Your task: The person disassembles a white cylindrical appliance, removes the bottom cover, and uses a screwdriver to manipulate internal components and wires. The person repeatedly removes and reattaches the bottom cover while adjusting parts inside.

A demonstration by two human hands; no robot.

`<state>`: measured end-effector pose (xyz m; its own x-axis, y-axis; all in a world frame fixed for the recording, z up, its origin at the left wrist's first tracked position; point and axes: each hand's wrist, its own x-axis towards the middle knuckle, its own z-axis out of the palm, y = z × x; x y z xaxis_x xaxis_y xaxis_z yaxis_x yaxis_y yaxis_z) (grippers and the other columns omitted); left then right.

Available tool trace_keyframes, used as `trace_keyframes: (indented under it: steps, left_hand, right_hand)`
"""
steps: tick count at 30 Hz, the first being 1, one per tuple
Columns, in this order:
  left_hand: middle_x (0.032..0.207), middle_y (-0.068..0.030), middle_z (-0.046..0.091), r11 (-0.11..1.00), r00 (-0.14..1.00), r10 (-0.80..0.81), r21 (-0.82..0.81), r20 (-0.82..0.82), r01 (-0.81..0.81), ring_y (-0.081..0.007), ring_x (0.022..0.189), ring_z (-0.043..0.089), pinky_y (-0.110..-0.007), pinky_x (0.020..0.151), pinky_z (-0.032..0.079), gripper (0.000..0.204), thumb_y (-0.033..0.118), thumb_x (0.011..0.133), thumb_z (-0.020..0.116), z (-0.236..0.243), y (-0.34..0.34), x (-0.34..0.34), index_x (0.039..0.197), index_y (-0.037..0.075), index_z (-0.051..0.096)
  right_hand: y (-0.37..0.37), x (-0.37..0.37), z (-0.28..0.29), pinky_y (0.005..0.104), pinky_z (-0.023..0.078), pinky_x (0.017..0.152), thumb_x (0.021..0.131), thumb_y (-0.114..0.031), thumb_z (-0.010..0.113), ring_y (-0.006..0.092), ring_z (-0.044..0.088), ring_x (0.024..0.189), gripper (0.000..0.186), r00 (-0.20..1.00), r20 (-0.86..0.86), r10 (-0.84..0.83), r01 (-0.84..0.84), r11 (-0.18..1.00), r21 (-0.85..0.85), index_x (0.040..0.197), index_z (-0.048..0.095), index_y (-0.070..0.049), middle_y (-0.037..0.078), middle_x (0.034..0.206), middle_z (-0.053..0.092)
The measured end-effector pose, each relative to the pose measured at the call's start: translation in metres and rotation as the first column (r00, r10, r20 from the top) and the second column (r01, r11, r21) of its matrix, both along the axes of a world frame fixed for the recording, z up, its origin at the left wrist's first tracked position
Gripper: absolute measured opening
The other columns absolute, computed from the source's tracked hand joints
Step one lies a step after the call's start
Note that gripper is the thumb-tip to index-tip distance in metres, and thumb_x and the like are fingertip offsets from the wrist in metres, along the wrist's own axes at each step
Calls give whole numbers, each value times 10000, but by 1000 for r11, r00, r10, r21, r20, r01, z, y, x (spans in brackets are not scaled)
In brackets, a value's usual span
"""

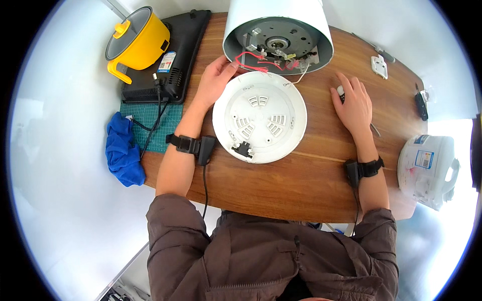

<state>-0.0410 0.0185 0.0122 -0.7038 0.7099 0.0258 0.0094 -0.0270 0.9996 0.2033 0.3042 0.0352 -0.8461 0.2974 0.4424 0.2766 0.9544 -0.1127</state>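
My left hand (213,83) is closed at the lower left rim of a white cylindrical appliance housing (241,15), beside loose red wires (248,65); what its fingers grip is unclear. The housing lies on its side, showing a metal plate with fittings and wires inside. A round white vented cover (259,135) lies below it, with a black fitting (242,149) attached and a white wire across its upper edge. My right hand (351,103) curls over a small white-and-black object (341,91) on the table, mostly hidden, with a grey cord emerging near the wrist.
A yellow pot (143,47) stands on a black appliance (185,45) at left, above a green mat (168,120) and blue cloth (123,150). At right are a white piece (379,66), a screwdriver (386,55), a black tool (422,106) and a white container (427,170) on the wooden table (281,190).
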Motion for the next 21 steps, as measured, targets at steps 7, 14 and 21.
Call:
trace_keyframes:
  steps: [7,14,21]
  left_hand:
    - [1053,-140,747,999,1000,-18,50,20,17,-151,927,710,-293,812,569,338,199,1069,560,4,0,6,1310,-36,593]
    - [1065,-143,745,1000,1000,-10,14,-11,10,-150,924,708,-294,810,567,346,208,1072,552,5,1,4,1317,-33,590]
    - [1061,-135,745,1000,999,-20,2,-42,20,-154,914,707,-296,816,565,365,233,1077,550,4,-2,-1,1330,-26,591]
  right_hand:
    - [-3,-1,1,413,546,788,919,-235,717,279,639,961,361,1000,1,16,-16,1000,3,1259,666,-125,79,995,612]
    - [0,1,-2,410,546,791,921,-244,712,280,643,974,347,1000,-13,20,-20,999,30,1240,670,-114,82,1014,623]
    - [2,0,-5,411,549,819,928,-255,705,284,643,997,341,999,-28,26,-26,1000,7,1232,664,-106,91,1028,625]
